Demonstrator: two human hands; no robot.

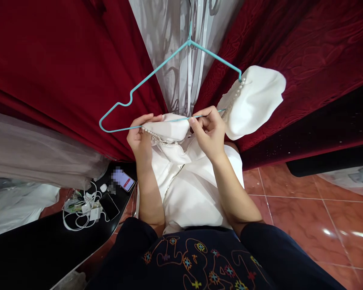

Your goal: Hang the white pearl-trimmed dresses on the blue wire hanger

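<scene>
A light-blue clothes hanger (pixel 160 71) is stretched out in front of me, its hook end near the hanging white fabric. One puffy sleeve (pixel 256 102) of a white dress (pixel 196 193), trimmed with pearl-like beads, sits over the hanger's right end. My left hand (pixel 139 135) grips the dress's other beaded sleeve (pixel 169 128) beside the hanger's lower bar; some of its fingers are behind the cloth. Between thumb and fingers, my right hand (pixel 211 131) pinches the lower bar near its middle. Below both hands, the rest of the dress spreads over my lap.
Dark red gowns (pixel 63 60) hang to the left and right, with sheer white fabric (pixel 166 36) between them. At lower left, a black bench (pixel 48 245) carries phones (pixel 109 206) and tangled white cables (pixel 79 221). Reddish floor tiles (pixel 293 217) show at right.
</scene>
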